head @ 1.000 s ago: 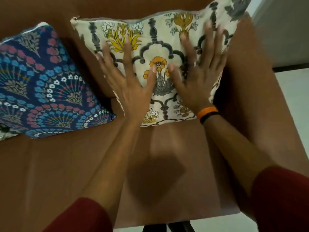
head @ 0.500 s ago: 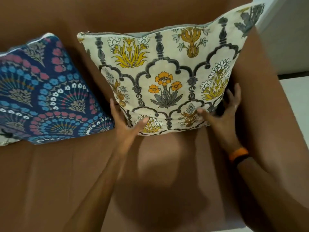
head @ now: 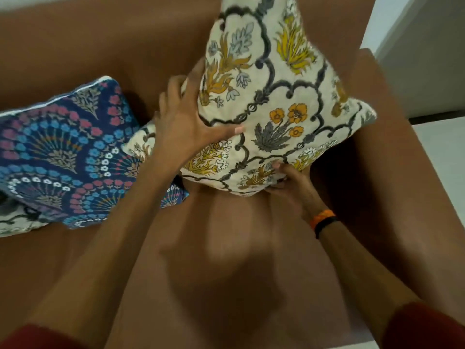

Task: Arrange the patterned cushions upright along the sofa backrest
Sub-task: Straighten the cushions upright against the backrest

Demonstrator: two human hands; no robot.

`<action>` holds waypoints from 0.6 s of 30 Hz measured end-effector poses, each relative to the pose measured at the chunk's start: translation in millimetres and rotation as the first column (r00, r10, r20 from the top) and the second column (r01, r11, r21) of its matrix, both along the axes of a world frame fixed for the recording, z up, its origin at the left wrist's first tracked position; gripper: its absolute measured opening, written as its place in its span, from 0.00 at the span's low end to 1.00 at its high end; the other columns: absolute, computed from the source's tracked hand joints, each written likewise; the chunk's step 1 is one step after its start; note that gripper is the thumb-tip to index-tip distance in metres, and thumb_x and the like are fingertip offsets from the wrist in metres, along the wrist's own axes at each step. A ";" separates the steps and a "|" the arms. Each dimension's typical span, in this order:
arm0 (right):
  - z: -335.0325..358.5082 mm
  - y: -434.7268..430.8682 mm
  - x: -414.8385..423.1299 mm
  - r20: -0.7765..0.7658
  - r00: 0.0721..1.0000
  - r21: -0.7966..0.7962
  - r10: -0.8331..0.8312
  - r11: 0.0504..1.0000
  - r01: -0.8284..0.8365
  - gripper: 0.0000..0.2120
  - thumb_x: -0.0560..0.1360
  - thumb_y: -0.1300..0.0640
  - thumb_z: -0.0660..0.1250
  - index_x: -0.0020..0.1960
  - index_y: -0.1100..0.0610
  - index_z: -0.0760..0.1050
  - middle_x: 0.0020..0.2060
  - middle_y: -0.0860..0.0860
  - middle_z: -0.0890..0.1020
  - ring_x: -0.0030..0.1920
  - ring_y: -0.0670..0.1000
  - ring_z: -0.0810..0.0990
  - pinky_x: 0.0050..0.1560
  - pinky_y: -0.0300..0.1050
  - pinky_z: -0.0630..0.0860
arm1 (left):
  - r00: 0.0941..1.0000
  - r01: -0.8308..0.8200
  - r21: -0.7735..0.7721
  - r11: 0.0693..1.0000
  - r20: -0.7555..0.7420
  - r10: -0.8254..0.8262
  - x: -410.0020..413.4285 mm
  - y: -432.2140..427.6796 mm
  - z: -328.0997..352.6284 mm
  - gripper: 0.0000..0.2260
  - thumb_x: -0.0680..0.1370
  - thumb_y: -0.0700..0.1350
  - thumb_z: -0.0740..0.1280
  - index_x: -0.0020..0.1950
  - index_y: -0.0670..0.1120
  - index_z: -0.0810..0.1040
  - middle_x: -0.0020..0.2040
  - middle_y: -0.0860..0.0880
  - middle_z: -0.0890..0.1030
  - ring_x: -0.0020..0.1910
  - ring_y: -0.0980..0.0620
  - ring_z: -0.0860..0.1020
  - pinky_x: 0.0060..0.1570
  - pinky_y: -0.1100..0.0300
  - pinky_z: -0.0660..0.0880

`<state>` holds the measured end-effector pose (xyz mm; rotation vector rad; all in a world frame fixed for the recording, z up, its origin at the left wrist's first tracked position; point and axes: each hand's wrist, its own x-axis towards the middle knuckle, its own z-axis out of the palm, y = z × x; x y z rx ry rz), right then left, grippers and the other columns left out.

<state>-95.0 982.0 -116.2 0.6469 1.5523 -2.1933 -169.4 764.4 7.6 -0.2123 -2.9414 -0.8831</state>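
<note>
A cream cushion (head: 271,96) with yellow flowers and grey arches is lifted off the brown sofa seat (head: 226,248) and turned on a corner, diamond-wise. My left hand (head: 186,127) grips its left edge, thumb across the front. My right hand (head: 289,182), with an orange and black wristband, holds its lower edge from beneath. A blue cushion (head: 57,157) with pink and blue fan patterns leans against the backrest (head: 100,41) at the left, its right corner just below my left forearm.
The sofa's right armrest (head: 392,152) stands close to the cream cushion's right corner. A white wall and pale floor (head: 442,147) lie beyond it. Part of another pale patterned cushion (head: 15,222) shows at the far left edge.
The cream cushion stood upright against the backrest; both hands slid to its edges, picked it up and rotated it onto a corner, closer to the camera.
</note>
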 end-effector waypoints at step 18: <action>-15.3 -9.1 9.1 -0.202 0.917 0.142 -0.344 0.916 0.375 0.41 0.76 0.61 0.64 0.84 0.42 0.51 0.46 0.54 0.82 0.43 0.56 0.83 0.60 0.77 0.80 | 0.978 0.205 0.116 0.972 -0.052 -0.200 -2.8 -32.7 -35.6 0.54 0.68 0.72 0.75 0.86 0.57 0.52 0.80 0.42 0.62 0.76 0.35 0.64 0.71 0.30 0.68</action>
